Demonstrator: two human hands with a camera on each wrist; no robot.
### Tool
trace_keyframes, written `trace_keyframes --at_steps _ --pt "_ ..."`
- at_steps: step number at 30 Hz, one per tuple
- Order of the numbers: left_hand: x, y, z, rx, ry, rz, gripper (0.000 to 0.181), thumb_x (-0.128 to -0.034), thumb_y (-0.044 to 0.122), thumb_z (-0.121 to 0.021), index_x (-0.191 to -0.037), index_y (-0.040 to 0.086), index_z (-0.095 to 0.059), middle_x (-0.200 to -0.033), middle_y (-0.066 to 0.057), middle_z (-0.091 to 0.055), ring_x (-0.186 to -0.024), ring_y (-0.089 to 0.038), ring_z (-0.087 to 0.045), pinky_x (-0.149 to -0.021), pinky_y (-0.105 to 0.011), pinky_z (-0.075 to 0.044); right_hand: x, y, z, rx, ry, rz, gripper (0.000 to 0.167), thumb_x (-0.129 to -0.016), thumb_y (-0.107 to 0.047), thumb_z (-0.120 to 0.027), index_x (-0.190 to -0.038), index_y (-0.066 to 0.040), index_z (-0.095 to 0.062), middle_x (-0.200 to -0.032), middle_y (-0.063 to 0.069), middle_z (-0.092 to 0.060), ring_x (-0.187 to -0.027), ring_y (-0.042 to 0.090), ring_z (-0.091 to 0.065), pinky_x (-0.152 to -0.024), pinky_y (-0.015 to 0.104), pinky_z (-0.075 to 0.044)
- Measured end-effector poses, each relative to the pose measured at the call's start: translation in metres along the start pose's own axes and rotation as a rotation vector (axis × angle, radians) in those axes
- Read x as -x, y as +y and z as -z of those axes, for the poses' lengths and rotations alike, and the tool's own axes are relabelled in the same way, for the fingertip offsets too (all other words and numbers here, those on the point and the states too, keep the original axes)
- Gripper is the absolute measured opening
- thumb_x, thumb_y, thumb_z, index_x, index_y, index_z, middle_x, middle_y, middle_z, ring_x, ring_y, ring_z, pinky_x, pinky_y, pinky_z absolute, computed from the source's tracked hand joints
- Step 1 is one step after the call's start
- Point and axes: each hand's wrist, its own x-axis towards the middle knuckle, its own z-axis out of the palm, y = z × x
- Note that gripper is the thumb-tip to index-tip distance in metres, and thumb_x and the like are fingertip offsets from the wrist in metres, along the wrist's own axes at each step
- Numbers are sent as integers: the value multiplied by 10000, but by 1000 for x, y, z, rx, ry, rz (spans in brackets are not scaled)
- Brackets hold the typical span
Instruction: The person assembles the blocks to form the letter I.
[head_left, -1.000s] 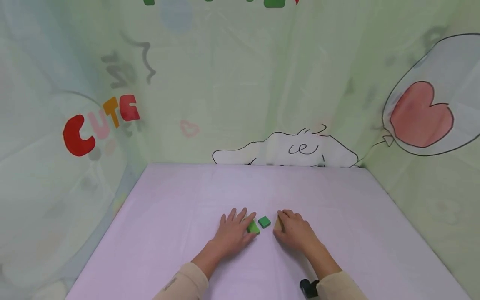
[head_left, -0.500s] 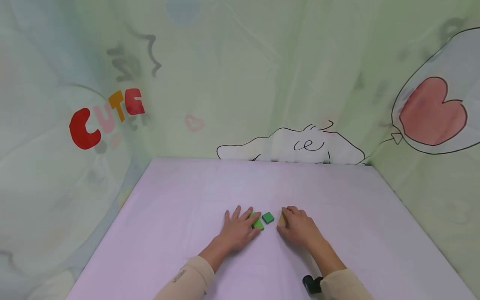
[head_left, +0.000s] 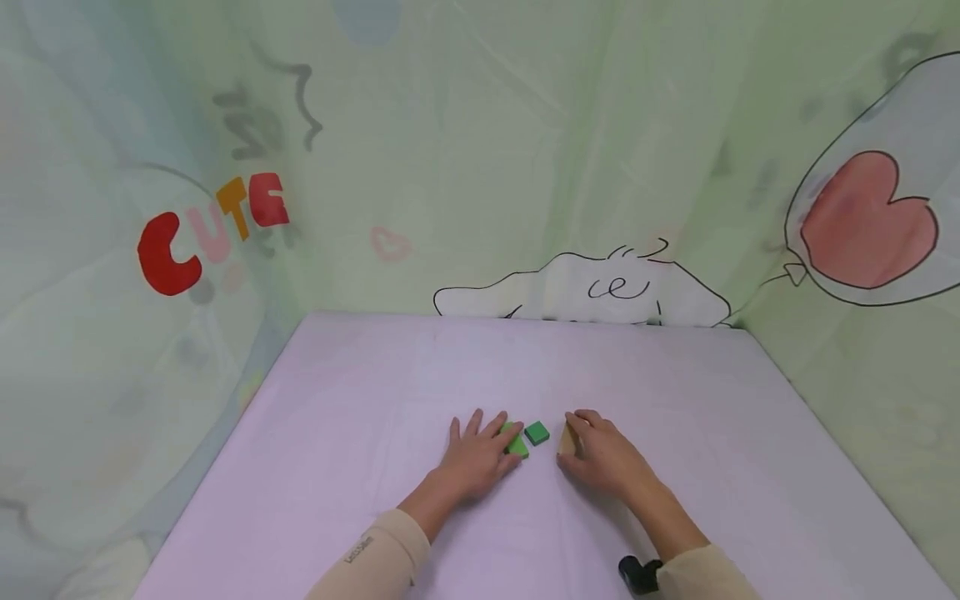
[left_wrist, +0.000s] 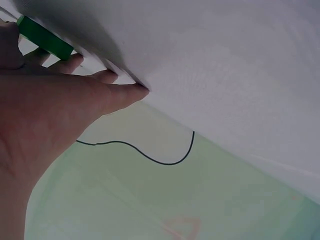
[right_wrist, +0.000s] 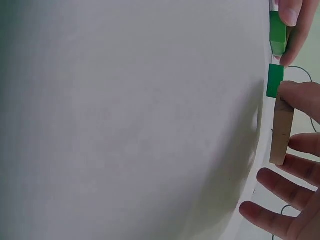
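Observation:
My left hand (head_left: 476, 462) rests low over the table with its fingers spread. Its thumb and index finger pinch a light green block (head_left: 517, 447), partly covered by the fingers. In the right wrist view that block (right_wrist: 278, 35) shows between thumb and finger. Just right of it, a small dark green square block (head_left: 537, 433) lies untouched on the table. My right hand (head_left: 603, 454) grips a plain wooden block (head_left: 567, 439) by its ends, thumb near and index finger far. In the right wrist view the wooden block (right_wrist: 282, 132) appears long, and the other fingers stretch away from it.
A pale lilac cloth covers the table (head_left: 390, 375). Printed curtains (head_left: 465, 167) rise along its back and both sides. A black device (head_left: 639, 575) sits by the right sleeve.
The head view has shifted slightly. My right hand and wooden block have edged right, away from the dark green block, and the right wrist has swung right. The left hand keeps its hold.

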Motion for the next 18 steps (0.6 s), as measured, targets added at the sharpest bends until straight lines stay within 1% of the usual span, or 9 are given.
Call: trace_keyframes --at_steps 3,6,11,18 --pt "0 1 1 -2 -2 -3 563 -1074 529 -434 -1605 350 -377 -1693 28 -330 -1575 -378 -249 -1212 -681 -206 2 1 2 9 -7 17 652 -911 -284 -776 -1443 23 -557 -1470 235 -543 -1301 430 -576 -1025 562 -514" --pt "0 0 0 -3 -1 -5 564 -1073 532 -433 -1604 349 -378 -1693 26 -332 -1575 -380 -249 -1209 -684 -208 4 0 2 23 -21 42 653 -907 -300 -784 -1442 5 -567 -1473 213 -549 -1309 418 -576 -1025 555 -516" --pt "1 -2 -2 7 -5 -7 563 -1073 534 -432 -1602 347 -383 -1691 18 -337 -1574 -384 -250 -1207 -691 -204 8 -6 2 43 -13 93 663 -888 -312 -809 -1438 -20 -582 -1460 187 -570 -1288 394 -602 -1006 539 -533" --pt "3 0 3 25 6 -20 551 -1078 503 -448 -1595 317 -405 -1683 -1 -353 -1566 -398 -262 -1200 -697 -207 14 -15 3 39 -8 136 672 -870 -321 -828 -1439 -49 -594 -1465 160 -573 -1278 367 -618 -999 520 -542"
